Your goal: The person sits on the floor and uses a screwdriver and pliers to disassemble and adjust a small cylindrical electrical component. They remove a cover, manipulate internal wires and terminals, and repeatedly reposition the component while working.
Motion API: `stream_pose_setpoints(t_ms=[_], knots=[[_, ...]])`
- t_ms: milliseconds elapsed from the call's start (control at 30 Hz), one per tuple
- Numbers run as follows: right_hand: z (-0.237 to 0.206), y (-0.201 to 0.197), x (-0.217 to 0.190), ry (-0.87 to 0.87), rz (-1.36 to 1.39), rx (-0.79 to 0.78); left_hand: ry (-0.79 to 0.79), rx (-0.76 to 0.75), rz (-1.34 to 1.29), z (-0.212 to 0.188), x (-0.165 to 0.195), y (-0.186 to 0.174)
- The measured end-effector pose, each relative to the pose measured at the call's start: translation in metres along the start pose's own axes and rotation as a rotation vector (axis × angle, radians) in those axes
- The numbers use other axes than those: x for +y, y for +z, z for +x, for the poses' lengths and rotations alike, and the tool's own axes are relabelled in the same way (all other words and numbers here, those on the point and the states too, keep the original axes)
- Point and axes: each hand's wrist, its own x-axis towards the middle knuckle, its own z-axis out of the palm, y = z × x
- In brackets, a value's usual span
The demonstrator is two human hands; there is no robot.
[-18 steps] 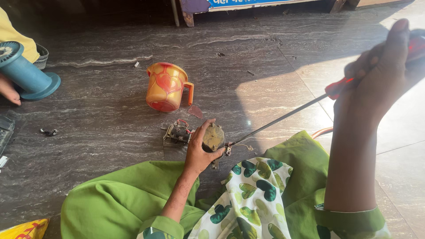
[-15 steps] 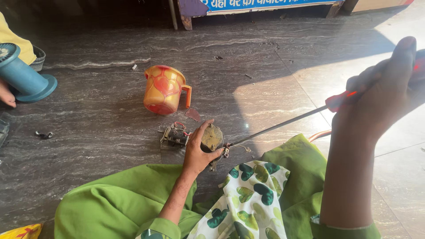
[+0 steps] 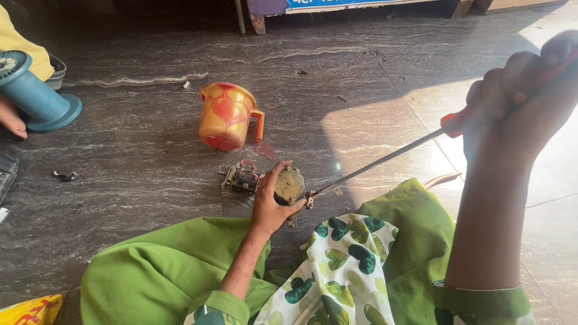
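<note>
Pinning a small round metal motor part (image 3: 289, 185) against the stone floor (image 3: 138, 180) so it cannot slip, the left hand (image 3: 271, 201) grips it while the right hand (image 3: 521, 99), fisted round the red handle, levers a long screwdriver (image 3: 385, 161) at its edge.

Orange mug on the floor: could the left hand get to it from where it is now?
Probably yes. The orange mug stands just beyond the left hand with bare floor between them, but that hand is busy gripping the small motor part.

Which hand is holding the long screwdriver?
The right hand, raised high, wraps the red-handled long metal screwdriver. The left hand holds the round brass-coloured metal part on the floor.
</note>
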Motion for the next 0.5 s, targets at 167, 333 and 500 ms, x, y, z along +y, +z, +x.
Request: stream_pose_setpoints(t_ms=[167, 333, 500], knots=[[0.001, 0.003, 0.013, -0.148, -0.150, 0.396, -0.052, 0.244, 0.121, -0.005, 0.020, 0.024], [-0.002, 0.015, 0.019, -0.295, -0.279, 0.544, -0.206, 0.422, 0.211, -0.007, 0.041, 0.048], [-0.011, 0.004, 0.022, -0.265, -0.386, 0.522, -0.205, 0.429, 0.250, -0.008, 0.038, 0.045]])
